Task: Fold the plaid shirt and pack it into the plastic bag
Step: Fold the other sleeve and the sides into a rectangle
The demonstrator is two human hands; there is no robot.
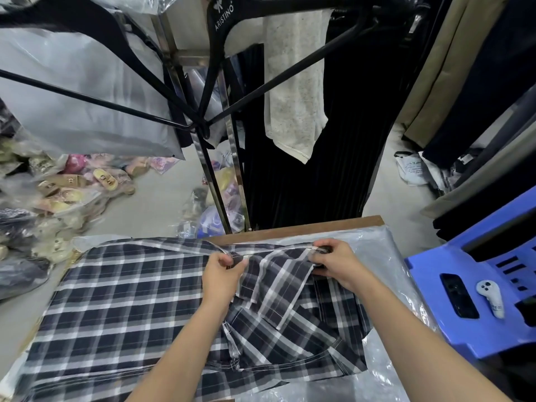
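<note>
fingers [232,261] of the left hand [222,275] are curled in and pinching a dark fold of the plaid shirt [121,303] near its far edge, close to the middle of the bench [295,229]. fingers [322,245] of the right hand [338,264] are bent around the far right part of the same shirt, gripping the cloth and something dark under it that cannot be made out. between the two hands a thin pale edge of fabric is drawn taut.

the shirt, navy with white and grey checks, lies spread across the bench, flat on the left side and rumpled into overlapping folds on the right, beneath the right forearm. under and beside it lies the clear plastic bag [388,256], its crinkled film showing along the right side and the near right corner, and a bit at the far left edge of the shirt.

just right of the bench stands a blue plastic stool [464,338] with a small white controller [491,297] and a black device [458,295] on its seat. beyond the bench hang black hangers [220,39], dark garments and a speckled pale cloth [293,91] on a rack. on the floor to the left, packs of sandals [87,181] in clear wrapping lie in a heap.
</note>
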